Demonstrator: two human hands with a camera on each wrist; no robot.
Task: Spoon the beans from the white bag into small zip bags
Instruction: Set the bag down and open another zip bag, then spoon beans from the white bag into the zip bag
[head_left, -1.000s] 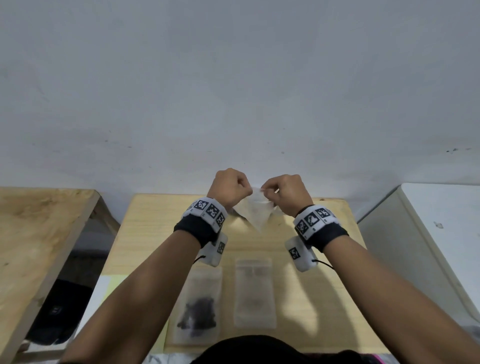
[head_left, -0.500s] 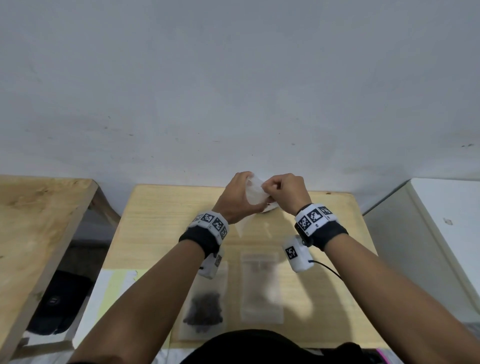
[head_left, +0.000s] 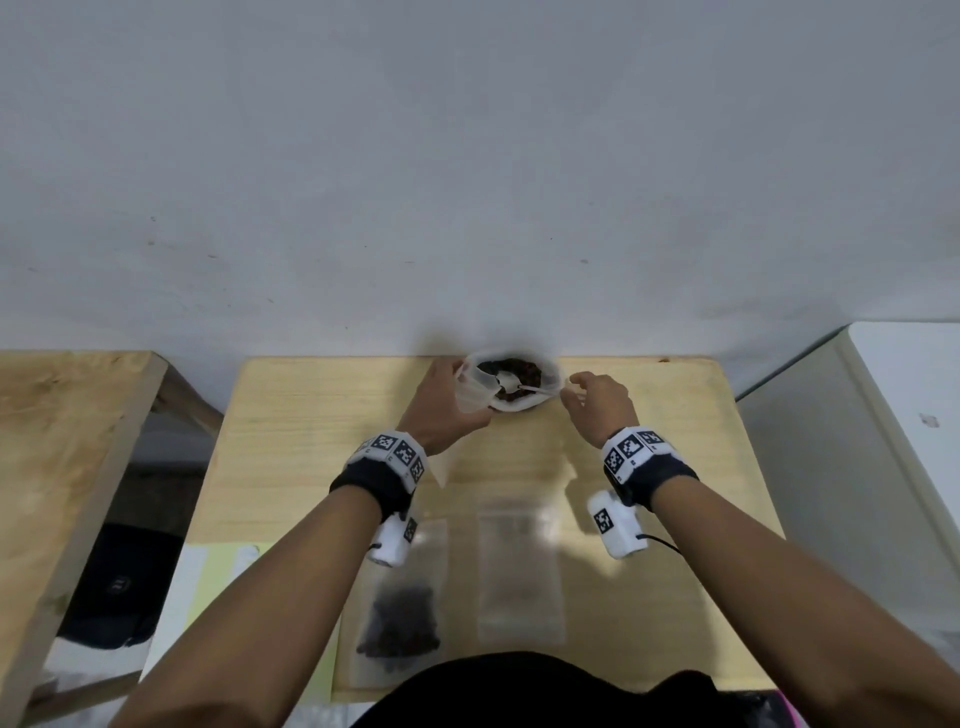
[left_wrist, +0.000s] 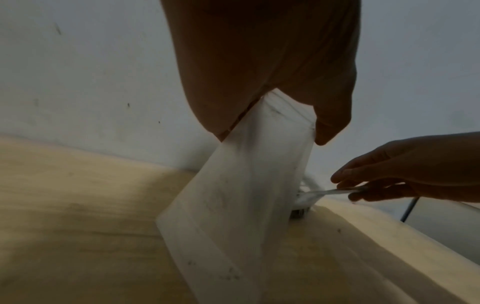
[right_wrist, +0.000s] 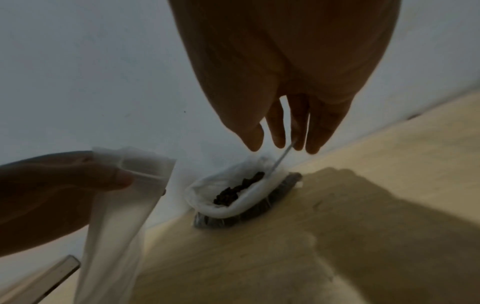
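The white bag (head_left: 545, 402) stands open at the table's far edge against the wall, with dark beans (head_left: 519, 371) inside. A white plastic spoon (head_left: 537, 388) lies in it, bowl among the beans. My right hand (head_left: 569, 393) pinches the end of the spoon handle (left_wrist: 330, 192), to the right of the bag. My left hand (head_left: 457, 400) holds a small clear zip bag (head_left: 472, 393) by its mouth just left of the white bag. The zip bag (left_wrist: 246, 185) hangs down with its lower end near the tabletop.
Two more zip bags lie flat near me: one with dark beans (head_left: 400, 618), and one (head_left: 519, 571) to its right. The wooden table (head_left: 311, 441) meets a grey wall. A wooden bench (head_left: 62, 441) stands on the left, a white surface (head_left: 909, 415) on the right.
Both hands moved forward to the white bag. My right hand let go of the zip bag and took the spoon handle. My left hand keeps the zip bag.
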